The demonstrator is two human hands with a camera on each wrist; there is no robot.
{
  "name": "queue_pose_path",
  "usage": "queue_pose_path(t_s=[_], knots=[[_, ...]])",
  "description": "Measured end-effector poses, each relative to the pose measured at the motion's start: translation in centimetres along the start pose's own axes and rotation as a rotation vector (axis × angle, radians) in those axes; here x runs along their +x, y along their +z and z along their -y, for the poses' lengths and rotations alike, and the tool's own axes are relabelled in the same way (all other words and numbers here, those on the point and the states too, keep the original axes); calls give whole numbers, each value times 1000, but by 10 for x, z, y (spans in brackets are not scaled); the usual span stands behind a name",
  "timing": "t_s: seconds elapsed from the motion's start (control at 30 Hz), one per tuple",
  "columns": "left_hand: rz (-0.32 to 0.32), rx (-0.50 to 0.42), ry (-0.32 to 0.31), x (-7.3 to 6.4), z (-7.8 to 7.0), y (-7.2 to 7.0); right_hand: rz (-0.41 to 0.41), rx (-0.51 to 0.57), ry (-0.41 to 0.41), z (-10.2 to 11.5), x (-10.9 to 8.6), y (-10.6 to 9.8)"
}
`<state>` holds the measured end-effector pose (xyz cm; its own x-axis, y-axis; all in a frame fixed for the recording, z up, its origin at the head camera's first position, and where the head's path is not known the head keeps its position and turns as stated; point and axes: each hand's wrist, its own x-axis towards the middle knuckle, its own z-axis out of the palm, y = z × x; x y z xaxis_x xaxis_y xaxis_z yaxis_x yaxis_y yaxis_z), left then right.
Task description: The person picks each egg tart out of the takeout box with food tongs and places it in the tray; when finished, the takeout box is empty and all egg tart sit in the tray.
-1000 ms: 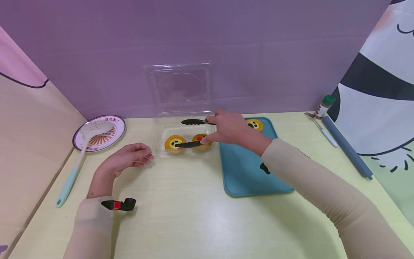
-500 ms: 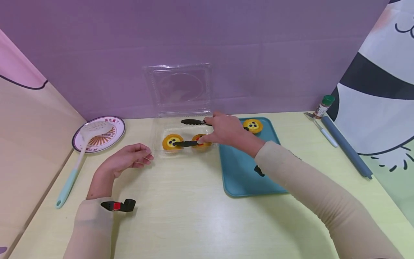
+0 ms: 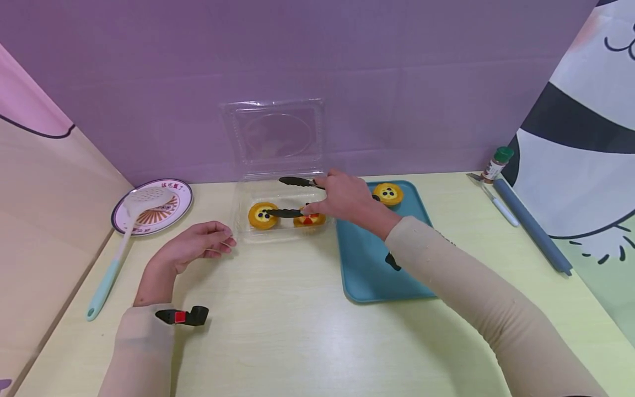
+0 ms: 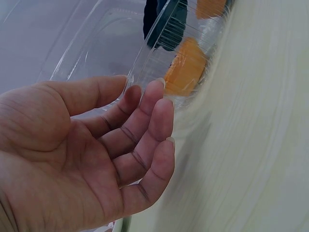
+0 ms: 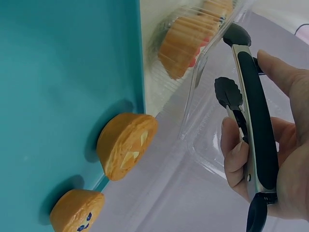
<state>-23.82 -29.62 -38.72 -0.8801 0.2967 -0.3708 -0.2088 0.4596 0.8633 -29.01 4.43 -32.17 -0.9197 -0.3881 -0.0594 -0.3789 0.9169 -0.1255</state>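
Note:
My right hand (image 3: 344, 199) grips black-and-steel kitchen tongs (image 5: 259, 121) over a hinged clear plastic box (image 3: 270, 234). The tongs' tips stand spread with nothing between them. Inside the box, a blueberry-topped tart (image 3: 257, 219) lies at the left and a red-topped tart (image 3: 313, 220) at the right, partly covered by the tongs and thumb. My left hand (image 3: 198, 243) holds nothing; its fingers are loosely bent, fingertips close to the box's front left corner. In the right wrist view, a tart with pale yellow pieces (image 5: 128, 145) sits on the blue tray (image 3: 377, 281), hidden from the head view by my right hand.
Another blueberry tart (image 3: 388, 194) sits at the tray's back. At left, a skimmer (image 3: 106, 286) lies across a patterned plate (image 3: 183, 201). At right are a green-capped jar (image 3: 498, 164), a small knife (image 3: 503, 209) and a dark blue bar (image 3: 533, 226). The box's lid (image 3: 278, 135) stands raised.
My right hand has shifted slightly left and the tongs' tips have risen a little. The left tart in the box has moved slightly left. My left hand has stayed still.

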Motion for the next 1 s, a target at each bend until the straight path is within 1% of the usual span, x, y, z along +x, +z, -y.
queue_pose_path(t_s=[0.23, 0.33, 0.67, 1.0], knots=[[5, -6, 0, 0, 1, 0, 38, 38, -32, 4, -1, 3], [8, -8, -1, 0, 1, 0, 45, 36, -41, 6, -1, 5], [3, -9, -3, -1, 1, 0, 75, 54, -46, 14, 2, 10], [3, -7, -9, 0, 0, 0, 73, 108, -37, 15, 5, 10]])
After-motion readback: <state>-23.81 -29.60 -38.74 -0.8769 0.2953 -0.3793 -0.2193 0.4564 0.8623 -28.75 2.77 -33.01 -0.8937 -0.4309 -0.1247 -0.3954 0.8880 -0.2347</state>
